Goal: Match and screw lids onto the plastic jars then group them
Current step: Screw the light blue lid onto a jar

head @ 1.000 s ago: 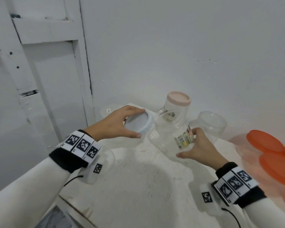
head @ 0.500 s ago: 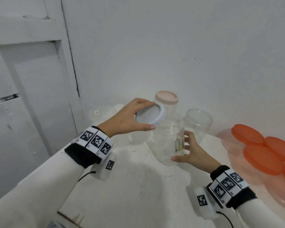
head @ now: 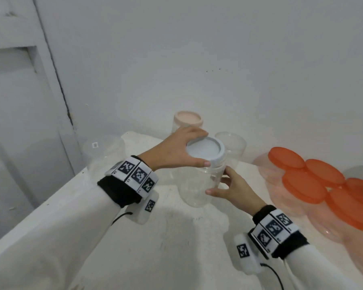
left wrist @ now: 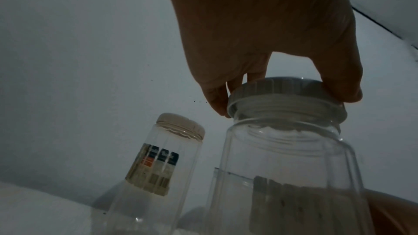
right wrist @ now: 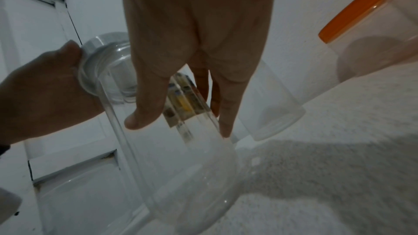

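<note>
Right hand [head: 232,188]: curled round the clear ribbed plastic jar [head: 197,185], standing on the white table [head: 166,237] toward its far edge. Left hand [head: 176,151]: round white screw lid [head: 205,151] gripped by fingertips, seated on the jar's mouth. Beyond: pink-lidded clear jar [head: 188,120]. Right edge: orange-lidded jars [head: 306,185].

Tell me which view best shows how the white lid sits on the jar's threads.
The left wrist view: the white lid is seen from the side, sitting over the clear jar neck with the threads visible. The head view shows only its top. The right wrist view shows just part of its rim beside the left hand.
</note>
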`<state>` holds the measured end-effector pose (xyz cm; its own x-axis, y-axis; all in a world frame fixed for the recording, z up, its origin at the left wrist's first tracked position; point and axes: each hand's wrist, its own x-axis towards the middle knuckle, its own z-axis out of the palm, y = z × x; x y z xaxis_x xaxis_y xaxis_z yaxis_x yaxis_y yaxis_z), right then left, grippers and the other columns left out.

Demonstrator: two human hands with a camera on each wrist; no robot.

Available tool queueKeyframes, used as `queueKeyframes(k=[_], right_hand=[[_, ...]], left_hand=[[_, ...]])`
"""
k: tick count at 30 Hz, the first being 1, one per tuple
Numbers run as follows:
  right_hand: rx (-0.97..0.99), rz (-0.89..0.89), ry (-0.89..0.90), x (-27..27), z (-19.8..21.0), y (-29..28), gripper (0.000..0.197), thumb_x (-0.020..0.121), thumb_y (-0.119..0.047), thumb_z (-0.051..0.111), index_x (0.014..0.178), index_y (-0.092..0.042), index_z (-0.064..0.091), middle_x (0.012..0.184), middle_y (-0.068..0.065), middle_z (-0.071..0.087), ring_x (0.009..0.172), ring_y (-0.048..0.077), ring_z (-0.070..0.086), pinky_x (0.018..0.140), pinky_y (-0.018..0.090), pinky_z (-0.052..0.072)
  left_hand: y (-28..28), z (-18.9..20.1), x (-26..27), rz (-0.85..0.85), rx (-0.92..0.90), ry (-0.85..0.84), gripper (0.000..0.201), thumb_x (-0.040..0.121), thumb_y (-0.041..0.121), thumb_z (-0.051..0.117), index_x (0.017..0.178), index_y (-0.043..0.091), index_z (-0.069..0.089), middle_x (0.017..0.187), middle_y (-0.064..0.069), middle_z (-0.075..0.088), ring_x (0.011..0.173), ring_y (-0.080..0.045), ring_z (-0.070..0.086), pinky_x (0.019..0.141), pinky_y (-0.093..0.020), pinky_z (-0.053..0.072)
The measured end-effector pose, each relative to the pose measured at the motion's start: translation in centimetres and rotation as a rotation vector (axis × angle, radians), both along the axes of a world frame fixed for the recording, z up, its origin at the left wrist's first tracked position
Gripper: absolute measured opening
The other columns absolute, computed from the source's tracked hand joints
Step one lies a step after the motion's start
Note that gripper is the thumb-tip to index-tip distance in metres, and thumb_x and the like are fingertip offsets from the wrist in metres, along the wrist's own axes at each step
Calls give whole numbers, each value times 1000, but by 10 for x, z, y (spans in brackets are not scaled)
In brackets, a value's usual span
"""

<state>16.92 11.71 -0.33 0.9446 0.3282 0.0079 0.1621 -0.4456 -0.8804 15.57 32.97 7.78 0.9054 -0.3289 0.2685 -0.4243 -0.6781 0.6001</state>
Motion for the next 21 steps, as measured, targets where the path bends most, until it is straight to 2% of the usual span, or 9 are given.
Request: queueKeyframes(k=[5, 8, 11, 16, 18, 21], right_hand=[[-27, -21, -22, 0, 0, -2, 72, 60, -27, 87, 122, -20, 52, 115, -6, 61, 109, 11, 57, 91, 33, 50], [-44, -13, -27, 1, 2, -1, 72, 60, -25, 87, 123, -20, 51, 114, -5, 61, 107, 9, 58, 89, 29, 50], [-48, -7, -29, 1, 3, -1, 73, 60, -25, 87, 123, -19, 51, 114, -5, 61, 107, 9, 58, 89, 28, 50], [-53, 4, -36, 2, 4, -1, 73, 60, -25, 87, 122, -20, 49, 112, -7, 59, 106, 8, 57, 89, 29, 52], [-73, 28, -11, 3, 7, -1, 77, 60, -26, 87, 126, -21, 46, 115, -7, 57, 109, 9, 55, 90, 31, 52], [-180, 130, 46, 6, 21, -6, 94, 60, -31, 85, 137, -21, 32, 131, -5, 44, 118, 13, 47, 97, 32, 45]], left_hand=[[-13, 0, 4, -23, 14, 8, 81, 73, 39, 76, 141, 19, 37, 146, 5, 32, 135, -8, 21, 109, -23, 16], [-16, -2, 6, -21, 33, 13, 82, 73, 38, 76, 142, 18, 35, 145, 5, 33, 136, -9, 19, 107, -21, 14], [-14, -6, 10, -8, 12, 27, 82, 72, 41, 76, 141, 19, 37, 143, 6, 35, 133, -6, 23, 109, -26, 19], [-12, -12, 11, -24, -37, 29, 81, 70, 40, 79, 139, 22, 39, 140, 9, 37, 127, -2, 26, 104, -21, 21], [-12, -14, 9, -26, -72, 43, 83, 69, 41, 79, 139, 23, 38, 139, 10, 37, 127, -2, 27, 106, -24, 22], [-11, -19, 5, -30, -162, 92, 98, 63, 43, 82, 143, 27, 28, 140, 12, 32, 129, -5, 28, 111, -31, 25]])
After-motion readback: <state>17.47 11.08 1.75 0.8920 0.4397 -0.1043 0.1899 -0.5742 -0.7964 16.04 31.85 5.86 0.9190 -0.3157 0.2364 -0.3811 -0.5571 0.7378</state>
